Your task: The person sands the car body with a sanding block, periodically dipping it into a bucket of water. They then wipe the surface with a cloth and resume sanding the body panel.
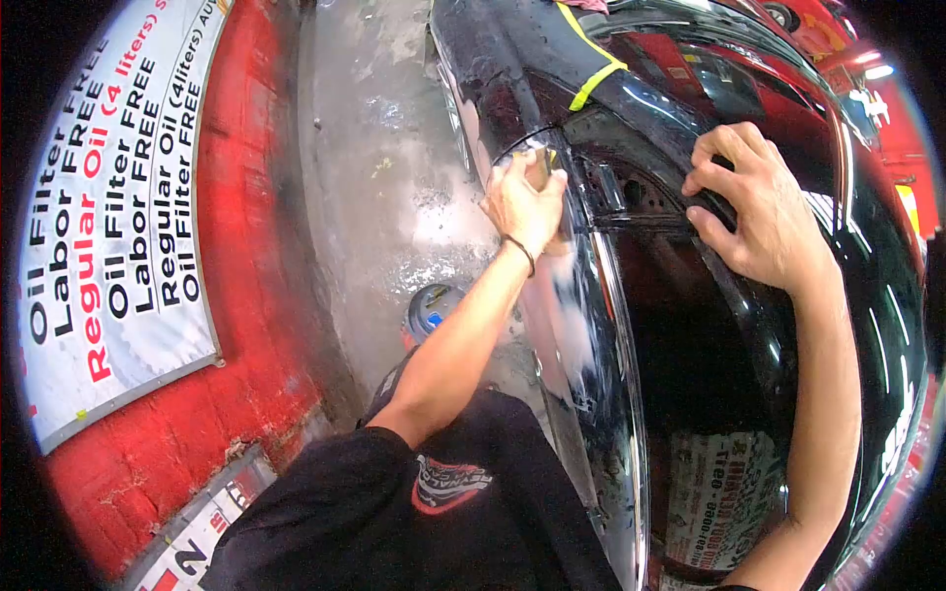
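Nearest is the person's black shirt (443, 532), with a red-and-white print on the chest. Beyond it stretches the side of a black car (709, 335), its lower panel streaked with pale patches (567, 330). The right hand (759, 202) is half spread, thumb apart from curled fingers, at the frame of the side window; whether it grips the edge I cannot tell. The left hand (522, 202), a dark band on its wrist, bunches its fingers over a small piece (547, 167), mostly hidden, against the front side panel. Left of the car lies the wet grey floor (374, 148), then a red wall (246, 197) bearing a printed banner (118, 187). Farther forward, yellow tape (599, 69) bends across the car's dark bodywork.
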Demonstrator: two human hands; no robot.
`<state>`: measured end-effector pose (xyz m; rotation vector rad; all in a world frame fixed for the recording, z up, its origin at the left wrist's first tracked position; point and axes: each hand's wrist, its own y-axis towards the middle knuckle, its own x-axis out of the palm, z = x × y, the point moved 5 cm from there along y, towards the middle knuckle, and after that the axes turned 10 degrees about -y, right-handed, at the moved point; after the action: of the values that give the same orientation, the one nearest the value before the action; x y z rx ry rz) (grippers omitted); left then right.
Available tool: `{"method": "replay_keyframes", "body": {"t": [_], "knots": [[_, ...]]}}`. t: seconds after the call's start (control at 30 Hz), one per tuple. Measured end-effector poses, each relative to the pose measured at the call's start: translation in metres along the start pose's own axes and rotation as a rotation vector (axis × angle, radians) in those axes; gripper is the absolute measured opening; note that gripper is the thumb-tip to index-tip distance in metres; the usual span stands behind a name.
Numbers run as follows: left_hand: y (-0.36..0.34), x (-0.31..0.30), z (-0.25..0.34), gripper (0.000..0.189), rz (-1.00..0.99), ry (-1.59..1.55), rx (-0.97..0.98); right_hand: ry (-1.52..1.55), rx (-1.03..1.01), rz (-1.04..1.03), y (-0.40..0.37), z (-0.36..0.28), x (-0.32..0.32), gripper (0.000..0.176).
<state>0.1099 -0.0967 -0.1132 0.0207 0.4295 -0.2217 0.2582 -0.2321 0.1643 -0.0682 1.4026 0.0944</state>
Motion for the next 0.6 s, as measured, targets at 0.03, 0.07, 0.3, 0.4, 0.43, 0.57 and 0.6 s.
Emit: {"method": "replay_keyframes", "body": {"t": [0.03, 0.07, 0.3, 0.4, 0.43, 0.57, 0.6], "knots": [[0.006, -0.001, 0.003, 0.054, 0.041, 0.015, 0.012, 0.0, -0.009, 0.006, -0.001, 0.001, 0.001, 0.018], [0.022, 0.004, -0.005, 0.053, 0.058, -0.036, -0.022, -0.001, -0.015, 0.012, -0.002, 0.002, 0.002, 0.018], [0.018, 0.002, -0.002, 0.052, 0.036, 0.058, 0.014, -0.028, -0.009, 0.03, -0.009, 0.004, 0.002, 0.018], [0.035, 0.008, -0.016, 0.053, 0.052, -0.026, 0.014, -0.045, -0.004, 0.001, -0.009, 0.002, 0.004, 0.018], [0.043, 0.009, -0.016, 0.053, 0.013, -0.063, -0.044, -0.046, 0.002, -0.02, -0.009, 0.001, 0.003, 0.019], [0.017, 0.004, -0.005, 0.054, 0.017, 0.06, 0.008, -0.05, -0.012, 0.016, -0.009, 0.003, 0.004, 0.019], [0.017, 0.006, -0.012, 0.057, -0.005, 0.006, 0.004, -0.056, -0.003, 0.007, -0.01, 0.003, 0.004, 0.019]]}}
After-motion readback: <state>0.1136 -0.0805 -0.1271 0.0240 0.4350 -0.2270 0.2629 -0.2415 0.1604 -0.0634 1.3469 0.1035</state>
